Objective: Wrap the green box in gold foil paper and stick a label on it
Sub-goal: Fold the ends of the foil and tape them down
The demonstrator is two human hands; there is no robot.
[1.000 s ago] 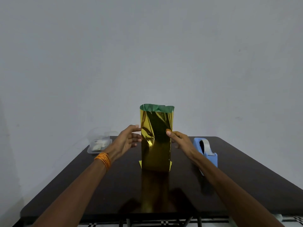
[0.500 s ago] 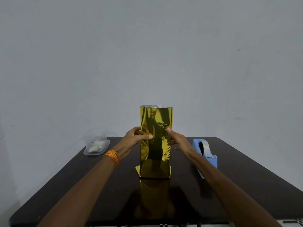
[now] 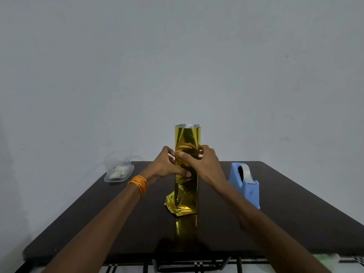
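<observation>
a: step in hand?

b: closing the side seam. foil-wrapped box (image 3: 187,194) stands upright on the table (image 3: 295,213). left hand (image 3: 164,167) and right hand (image 3: 203,164) both pinch it at mid-height. top end open, bottom crumpled.

a: next?

b: likely tape. dispenser (image 3: 244,184) just right of it, nothing in the way. tub (image 3: 119,171) far left, contents unclear.

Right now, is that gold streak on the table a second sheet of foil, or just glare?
In the head view it is only a reflection: the glossy table mirrors the foil standing on it. The foil glints unevenly, brightest on the creases near where the left hand and right hand grip it.
</observation>
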